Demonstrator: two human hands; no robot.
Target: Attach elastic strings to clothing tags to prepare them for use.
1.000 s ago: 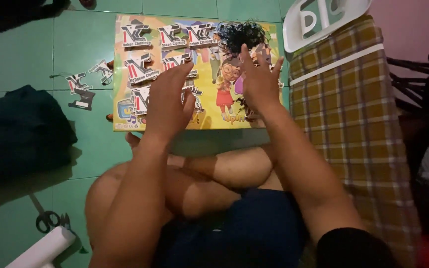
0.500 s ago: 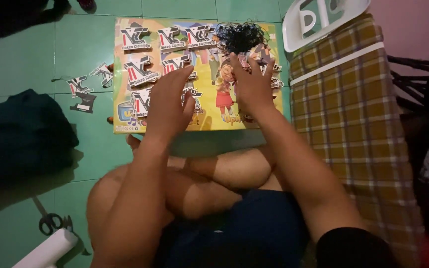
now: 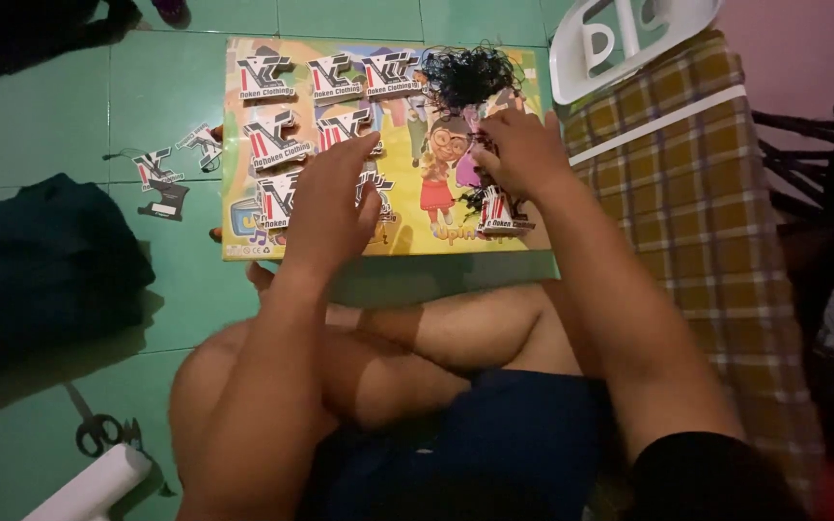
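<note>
Head view looks down on a green tiled floor (image 3: 41,135) where a wide, colourful cartoon-printed cardboard board (image 3: 407,236) lies flat before crossed bare legs, its long axis running left to right. Rows of white, red and black die-cut paper tags (image 3: 264,77) cover its left half, and a tangle of black strings (image 3: 468,75) sits at its upper right. Left hand (image 3: 325,207) rests palm down on the tags, fingers loosely spread. Right hand (image 3: 523,150) has its fingers curled together, pinching black strings above one white tag (image 3: 504,214).
</note>
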